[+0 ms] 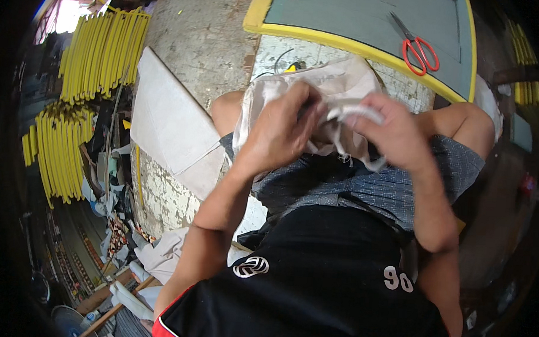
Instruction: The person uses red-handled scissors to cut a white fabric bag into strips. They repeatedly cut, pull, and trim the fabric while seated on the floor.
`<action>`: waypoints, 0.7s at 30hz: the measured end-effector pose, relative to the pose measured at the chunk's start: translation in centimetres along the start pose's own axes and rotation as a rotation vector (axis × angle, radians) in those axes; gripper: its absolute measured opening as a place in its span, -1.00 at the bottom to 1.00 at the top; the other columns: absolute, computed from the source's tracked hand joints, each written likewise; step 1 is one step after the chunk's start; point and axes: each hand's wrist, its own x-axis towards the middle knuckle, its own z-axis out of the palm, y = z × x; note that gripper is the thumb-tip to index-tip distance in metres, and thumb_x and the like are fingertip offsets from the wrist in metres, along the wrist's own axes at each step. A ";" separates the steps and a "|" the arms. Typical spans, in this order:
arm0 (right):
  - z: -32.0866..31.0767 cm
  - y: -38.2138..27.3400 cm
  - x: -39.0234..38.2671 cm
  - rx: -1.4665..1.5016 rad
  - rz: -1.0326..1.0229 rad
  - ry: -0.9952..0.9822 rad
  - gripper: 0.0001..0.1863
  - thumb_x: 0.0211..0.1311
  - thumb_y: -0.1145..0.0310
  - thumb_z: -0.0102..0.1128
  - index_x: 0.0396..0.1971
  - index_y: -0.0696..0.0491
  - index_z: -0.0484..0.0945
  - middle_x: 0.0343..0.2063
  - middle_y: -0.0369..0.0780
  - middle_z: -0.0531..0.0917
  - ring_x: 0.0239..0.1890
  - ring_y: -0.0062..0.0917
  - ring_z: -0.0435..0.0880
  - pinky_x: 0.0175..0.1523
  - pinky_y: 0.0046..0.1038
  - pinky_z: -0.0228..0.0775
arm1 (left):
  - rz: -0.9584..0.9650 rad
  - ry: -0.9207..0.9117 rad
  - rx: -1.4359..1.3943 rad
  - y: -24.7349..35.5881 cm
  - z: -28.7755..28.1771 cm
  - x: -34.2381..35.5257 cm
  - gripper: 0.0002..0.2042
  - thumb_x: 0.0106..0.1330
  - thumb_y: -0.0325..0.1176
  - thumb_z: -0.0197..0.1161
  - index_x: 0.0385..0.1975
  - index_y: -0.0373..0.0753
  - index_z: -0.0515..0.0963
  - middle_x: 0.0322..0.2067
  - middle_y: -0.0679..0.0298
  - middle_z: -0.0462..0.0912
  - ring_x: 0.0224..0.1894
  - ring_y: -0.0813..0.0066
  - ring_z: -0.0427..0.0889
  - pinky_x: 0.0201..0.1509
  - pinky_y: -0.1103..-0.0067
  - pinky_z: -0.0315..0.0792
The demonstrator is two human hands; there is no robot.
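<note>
A pale beige cloth [344, 75] lies bunched across my lap, over dark patterned shorts. My right hand [392, 130] pinches a white, cord-like strip [366, 112] along the cloth's edge. My left hand [288, 123] is at the cloth on the other side, its fingers curled and smeared by motion, so its grip is unclear. Loose threads hang from the cloth's near edge. Beyond my lap, red-handled scissors [419, 52] rest on a grey panel with a yellow frame [358, 20].
Another pale cloth piece [175, 120] lies flat on the worn wooden platform [197, 23] at left. Yellow bars [104, 56] are stacked on the far left above scraps and clutter [110, 234]. A small black and yellow item [292, 67] sits behind the bunched cloth.
</note>
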 end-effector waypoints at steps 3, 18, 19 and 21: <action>-2.8 -9.7 1.6 -0.066 -0.149 -0.028 -0.89 0.29 0.42 0.26 -0.23 0.08 0.57 -0.37 -0.36 0.66 -0.31 -0.83 0.58 -0.24 -0.74 0.44 | 0.044 0.096 -0.213 5.0 -3.8 3.7 -0.81 0.46 -0.32 0.14 -0.24 -0.35 0.45 -0.53 0.19 0.63 -0.47 0.46 0.64 -0.38 0.50 0.50; -3.5 -11.4 1.1 -0.254 -0.573 0.120 -0.88 0.31 0.36 0.27 -0.26 0.08 0.57 -0.43 -0.38 0.61 -0.40 -0.77 0.52 -0.31 -0.66 0.38 | 0.079 -0.129 -0.098 6.7 -7.8 7.1 -0.72 0.39 -0.22 0.25 -0.17 -0.36 0.61 -0.35 0.27 0.68 -0.30 0.51 0.65 -0.24 0.61 0.50; -3.0 -8.2 0.7 -0.226 -0.364 0.091 -0.89 0.31 0.41 0.24 -0.25 0.10 0.53 -0.44 -0.41 0.54 -0.41 -0.79 0.46 -0.30 -0.68 0.34 | 0.018 -0.124 -0.025 4.6 -6.1 6.0 -0.74 0.38 -0.23 0.26 -0.23 -0.35 0.60 -0.44 0.21 0.65 -0.39 0.49 0.61 -0.30 0.56 0.47; -1.9 -3.0 0.3 -0.170 -0.127 0.100 -0.87 0.32 0.40 0.23 -0.27 0.12 0.50 -0.49 -0.40 0.51 -0.44 -0.78 0.43 -0.33 -0.64 0.32 | -0.094 -0.175 0.118 2.7 -3.6 4.4 -0.77 0.37 -0.23 0.27 -0.25 -0.31 0.61 -0.49 0.20 0.64 -0.43 0.54 0.60 -0.33 0.53 0.46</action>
